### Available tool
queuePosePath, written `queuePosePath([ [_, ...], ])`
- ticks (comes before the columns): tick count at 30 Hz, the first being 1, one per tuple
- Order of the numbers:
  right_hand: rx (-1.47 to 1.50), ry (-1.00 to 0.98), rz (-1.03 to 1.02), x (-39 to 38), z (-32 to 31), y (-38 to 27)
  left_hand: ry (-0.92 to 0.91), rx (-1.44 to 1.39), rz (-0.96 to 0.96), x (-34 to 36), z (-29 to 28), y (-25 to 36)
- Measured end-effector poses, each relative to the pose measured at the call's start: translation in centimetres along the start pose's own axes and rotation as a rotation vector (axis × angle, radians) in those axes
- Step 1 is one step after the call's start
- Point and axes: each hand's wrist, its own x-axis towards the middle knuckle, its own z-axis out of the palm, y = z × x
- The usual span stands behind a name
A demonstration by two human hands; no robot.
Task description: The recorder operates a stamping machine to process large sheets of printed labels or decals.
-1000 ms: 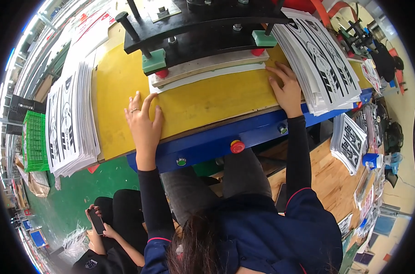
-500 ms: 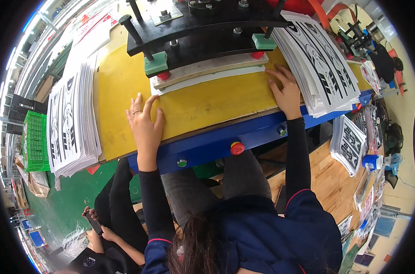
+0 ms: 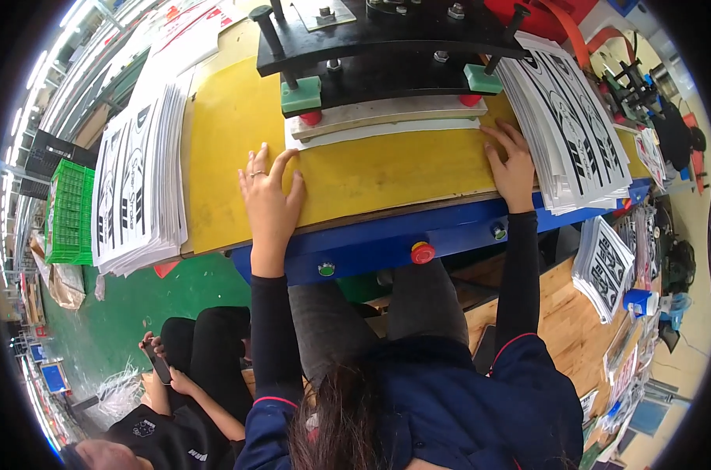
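My left hand [image 3: 271, 202] lies flat, fingers spread, on the yellow press table [image 3: 371, 176], just below the left corner of a white sheet [image 3: 387, 131] clamped under the grey plate of the black press head [image 3: 387, 47]. A ring is on one finger. My right hand [image 3: 514, 166] rests flat on the yellow table beside a tall stack of black-and-white printed sheets [image 3: 567, 125], fingertips near the sheet's right end. Neither hand holds anything.
A second stack of printed sheets [image 3: 136, 188] lies at the table's left end, a green crate [image 3: 67, 213] beyond it. The blue machine front [image 3: 371, 247] carries a red stop button [image 3: 423, 252] and green buttons. Another person [image 3: 183, 392] sits lower left holding a phone. A wooden bench [image 3: 575, 305] stands right.
Both hands stay flat on the yellow table in the same places. The view has shifted so everything sits further right. The seated person at lower left has drawn their legs in.
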Motion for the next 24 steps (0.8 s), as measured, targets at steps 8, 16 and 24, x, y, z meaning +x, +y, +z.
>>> queuePosePath([
  [8, 0.018, -0.011, -0.012, 1.1, 0.0, -0.3, 0.028, 0.004, 0.006, 0.6, -0.4, -0.2],
  [16, 0.024, -0.029, 0.039, -0.7, -0.1, 0.6, -0.008, -0.041, -0.023, -0.4, 0.6, -0.1],
  [24, 0.016, -0.058, 0.038, -0.6, -0.5, 0.5, 0.014, -0.024, -0.027, -1.1, 0.3, -0.3],
])
